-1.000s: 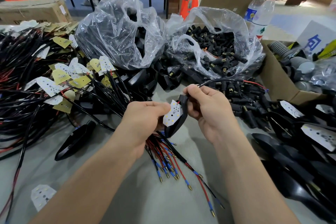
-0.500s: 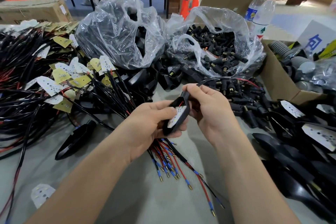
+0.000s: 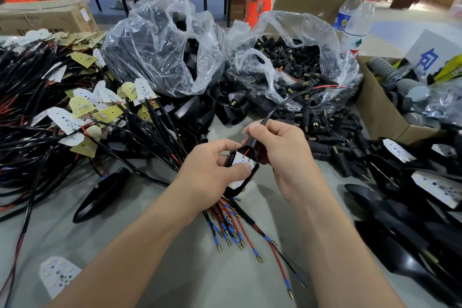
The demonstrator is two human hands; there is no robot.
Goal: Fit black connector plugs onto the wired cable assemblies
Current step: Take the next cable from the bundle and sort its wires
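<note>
A black plastic housing [image 3: 253,171] with a white LED board [image 3: 242,160] seated in it is at the centre of the table. My left hand [image 3: 215,170] grips it, thumb pressing on the board. My right hand [image 3: 280,147] pinches the housing's narrow neck, where a black cable [image 3: 287,101] leaves and arcs up to the right, ending in red and blue wires. A bundle of cable assemblies with red and blue pin ends [image 3: 235,230] lies under my hands. Loose black connector plugs [image 3: 325,130] are heaped to the right.
Two clear bags stand behind: one with black housings [image 3: 162,40], one with plugs [image 3: 295,57]. Wired LED boards [image 3: 82,107] pile up at left. Finished housings [image 3: 412,182] lie at right beside a cardboard box [image 3: 380,112]. One empty housing [image 3: 102,195] and a loose board [image 3: 58,275] lie near left.
The white board, first held loose in front of the housing, has been turned and seated inside it. My left thumb now presses on the board; my right hand shifted to the neck.
</note>
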